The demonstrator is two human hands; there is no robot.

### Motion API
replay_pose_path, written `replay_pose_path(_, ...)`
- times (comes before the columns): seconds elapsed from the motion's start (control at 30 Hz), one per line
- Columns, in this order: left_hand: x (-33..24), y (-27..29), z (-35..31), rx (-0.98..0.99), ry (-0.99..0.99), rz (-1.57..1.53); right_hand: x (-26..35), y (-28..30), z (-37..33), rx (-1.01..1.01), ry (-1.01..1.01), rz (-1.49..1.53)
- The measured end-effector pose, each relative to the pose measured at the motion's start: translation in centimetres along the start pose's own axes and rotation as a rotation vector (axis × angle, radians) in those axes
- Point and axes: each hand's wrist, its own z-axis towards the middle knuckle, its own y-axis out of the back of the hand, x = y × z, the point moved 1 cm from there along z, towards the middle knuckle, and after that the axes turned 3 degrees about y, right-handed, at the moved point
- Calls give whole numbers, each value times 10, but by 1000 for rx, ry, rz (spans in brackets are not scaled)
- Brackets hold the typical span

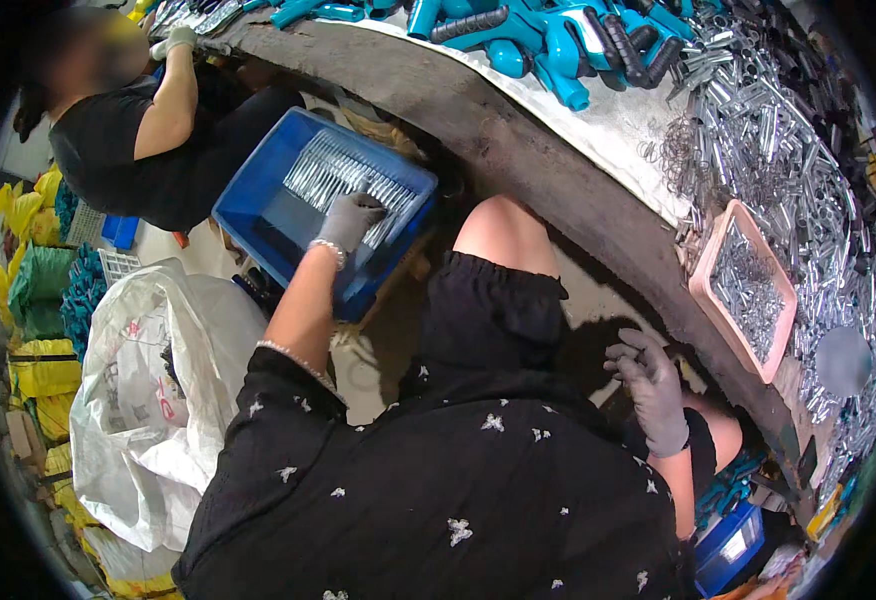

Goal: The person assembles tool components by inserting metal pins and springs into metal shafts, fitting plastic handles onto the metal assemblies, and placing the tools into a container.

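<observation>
My left hand (349, 219), in a grey glove, reaches into a blue plastic bin (254, 226) left of my knee. Its fingers are curled down over silver metal rod-like parts (330, 172) lined up in rows inside. What the fingertips pinch is hidden from above. My right hand (650, 385), gloved in grey too, hangs in the air beside my right thigh, near the workbench edge. Its fingers are apart and nothing shows in them.
A worn bench (518, 130) curves ahead, bearing teal tool housings (558, 45) and a heap of metal parts (758, 130). A pink tray (700, 285) of small parts sits at its edge. Left are a white sack (148, 470) and a co-worker in black (118, 150); lower right, a blue box (733, 550).
</observation>
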Motion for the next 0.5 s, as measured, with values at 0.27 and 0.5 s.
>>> replay_pose_path(0.27,-22,-41,16,8,137,369,-7,12,-16,-84,-20,-40)
replay_pose_path(0.5,-11,-38,21,13,86,292,-5,3,-12,-91,-65,-52)
